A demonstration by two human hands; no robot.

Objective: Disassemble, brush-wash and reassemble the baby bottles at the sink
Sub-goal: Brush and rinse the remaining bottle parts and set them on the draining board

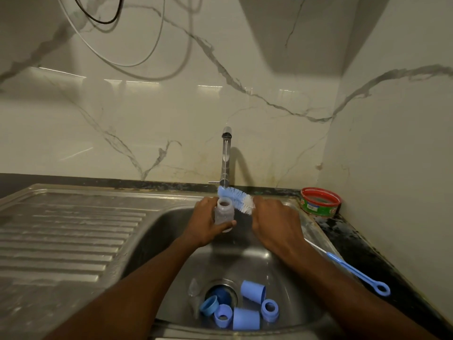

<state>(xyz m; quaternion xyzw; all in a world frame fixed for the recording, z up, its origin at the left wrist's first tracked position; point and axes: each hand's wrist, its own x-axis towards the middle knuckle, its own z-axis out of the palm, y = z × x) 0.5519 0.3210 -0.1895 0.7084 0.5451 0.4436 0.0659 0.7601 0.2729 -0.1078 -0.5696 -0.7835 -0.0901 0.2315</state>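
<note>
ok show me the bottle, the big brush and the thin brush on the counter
bottle [223, 212]: head view, clear body.
big brush [236, 198]: head view, bristles.
thin brush [355, 271]: head view, blue handle.

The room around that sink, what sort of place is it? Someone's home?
Most likely a home kitchen. A steel sink with a ribbed draining board is set into a dark counter under a marble-look wall, with a tap behind it. Blue bottle parts lie by the drain.

Left grip [208, 220] and right grip [274, 220] curled.
</note>
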